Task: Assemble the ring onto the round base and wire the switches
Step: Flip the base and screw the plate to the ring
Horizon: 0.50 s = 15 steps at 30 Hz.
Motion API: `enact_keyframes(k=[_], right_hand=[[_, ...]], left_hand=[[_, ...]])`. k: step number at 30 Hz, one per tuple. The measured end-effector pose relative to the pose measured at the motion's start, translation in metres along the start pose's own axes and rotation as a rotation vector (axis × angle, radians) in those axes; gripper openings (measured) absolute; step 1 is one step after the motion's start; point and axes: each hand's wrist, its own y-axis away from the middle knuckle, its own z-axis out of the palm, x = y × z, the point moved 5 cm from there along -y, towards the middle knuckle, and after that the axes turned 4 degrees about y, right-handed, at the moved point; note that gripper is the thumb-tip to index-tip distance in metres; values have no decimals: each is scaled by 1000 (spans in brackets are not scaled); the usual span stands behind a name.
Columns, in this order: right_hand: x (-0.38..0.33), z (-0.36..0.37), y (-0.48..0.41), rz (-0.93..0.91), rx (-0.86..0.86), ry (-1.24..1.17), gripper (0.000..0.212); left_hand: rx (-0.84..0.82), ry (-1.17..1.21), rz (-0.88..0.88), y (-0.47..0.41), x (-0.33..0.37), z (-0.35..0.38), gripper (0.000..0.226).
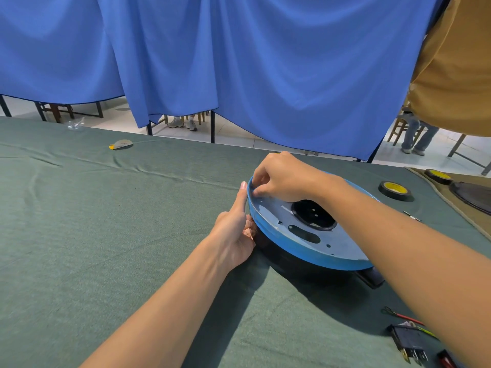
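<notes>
Green cloth [106, 235] bears round base [305, 236]; left hand [235, 235] and right hand [283, 179] pinch its rim.

Black tape roll [395, 194] lies on green cloth [106, 235].

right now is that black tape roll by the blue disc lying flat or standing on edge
Lying flat. The black tape roll rests on the green cloth, its yellow-lined hole facing up.

Blue ring [305, 249], grey round base [279, 215], green tablecloth [106, 235], blue curtain [265, 62], black-and-yellow tape [395, 190].
</notes>
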Motion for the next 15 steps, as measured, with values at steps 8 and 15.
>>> enact_keyframes(k=[8, 15], right_hand=[[-4, 1, 0, 2, -24, -26, 14], [-5, 2, -3, 13, -10, -22, 13]], left_hand=[[8, 18, -8, 1, 0, 0, 75], [-2, 5, -10, 0, 0, 0, 72]])
